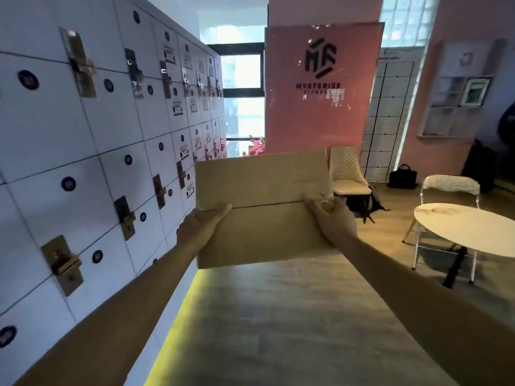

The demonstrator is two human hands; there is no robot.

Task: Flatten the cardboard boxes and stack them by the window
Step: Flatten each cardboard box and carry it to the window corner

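A brown cardboard box [264,190] is held out in front of me at chest height, its closed flaps facing up with a seam running across the middle. My left hand [200,227] grips its left edge, thumb on top near the seam. My right hand [331,218] grips the right edge, thumb over a strip of clear tape at the seam's end. The box looks unflattened. A tall window [243,90] lies straight ahead beyond the box, at the end of a passage.
A wall of white lockers [97,140] runs along the left. A pink panel with a logo [320,87] stands ahead on the right. A beige chair [348,174], a round white table [468,227], a folding chair [450,188] and a black bag [402,176] stand on the right.
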